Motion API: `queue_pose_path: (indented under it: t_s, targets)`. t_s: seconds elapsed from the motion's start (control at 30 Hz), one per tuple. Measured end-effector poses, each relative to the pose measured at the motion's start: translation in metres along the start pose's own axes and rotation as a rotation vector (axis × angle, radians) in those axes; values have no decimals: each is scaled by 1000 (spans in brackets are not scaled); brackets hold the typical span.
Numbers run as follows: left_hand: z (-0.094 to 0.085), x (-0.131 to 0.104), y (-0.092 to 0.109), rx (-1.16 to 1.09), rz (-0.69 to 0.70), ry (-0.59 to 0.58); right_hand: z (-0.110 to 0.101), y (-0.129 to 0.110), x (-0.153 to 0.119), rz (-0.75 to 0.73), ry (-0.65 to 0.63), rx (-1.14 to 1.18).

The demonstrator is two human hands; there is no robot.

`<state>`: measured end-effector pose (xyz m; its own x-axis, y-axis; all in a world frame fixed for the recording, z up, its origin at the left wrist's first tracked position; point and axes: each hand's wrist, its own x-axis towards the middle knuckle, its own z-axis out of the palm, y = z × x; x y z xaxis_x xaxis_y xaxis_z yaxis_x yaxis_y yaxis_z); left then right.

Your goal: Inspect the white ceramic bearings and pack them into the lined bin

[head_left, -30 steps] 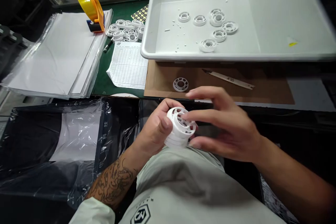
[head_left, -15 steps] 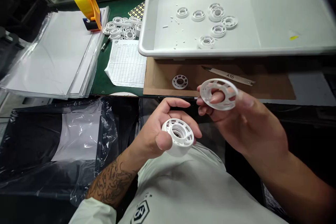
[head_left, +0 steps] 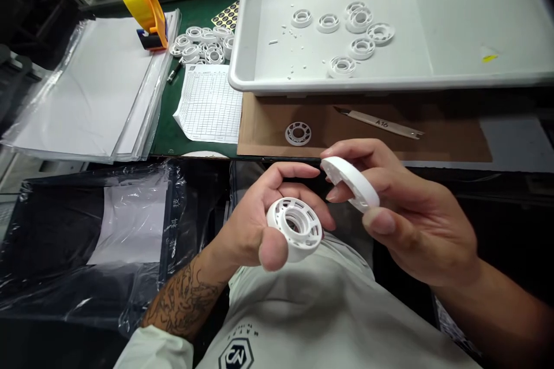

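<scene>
In my left hand [head_left: 264,222] rests a thick white slotted ring [head_left: 295,228], its open centre facing up, with my thumb on its near left side and my fingers around the far side. My right hand [head_left: 407,207] grips a thinner white ring [head_left: 351,181], tilted steeply so its smooth outer rim shows. One right fingertip pokes through that ring's hole, and the thumb presses its lower edge. The two rings are apart, the thinner one up and to the right of the thick one.
A white tray [head_left: 389,85] holds several white rings and small scraps. Before it, a cardboard sheet [head_left: 264,127] bears one flat ring [head_left: 298,134] and a knife [head_left: 385,124]. Further left are piled rings [head_left: 203,45], a printed form [head_left: 210,106], bagged sheets [head_left: 82,86] and a tape dispenser [head_left: 149,11].
My right hand has turned the thinner ring from its slotted face to nearly edge-on and lowered it slightly. My left hand and the thick ring have barely moved.
</scene>
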<state>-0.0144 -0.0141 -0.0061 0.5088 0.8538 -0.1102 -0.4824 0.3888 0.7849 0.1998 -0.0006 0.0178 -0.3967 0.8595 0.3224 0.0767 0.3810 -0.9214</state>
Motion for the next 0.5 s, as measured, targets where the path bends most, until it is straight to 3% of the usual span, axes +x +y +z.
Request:
queue_pose_path:
  t_s: [0.2, 0.27, 0.33, 0.4, 0.5]
  targets:
    - [10, -3, 12, 56, -47, 154, 2, 7, 2, -204, -167, -125]
    - [12, -4, 11, 71, -34, 160, 2, 10, 3, -268, -222, -137]
    - [12, -4, 9, 64, -2, 147, 2, 13, 4, -241, -238, -95]
    - [11, -3, 6, 42, 25, 139, 1, 16, 3, -140, -137, 45]
    - [9, 2, 4, 26, 32, 109, 0, 23, 1, 78, 164, 401]
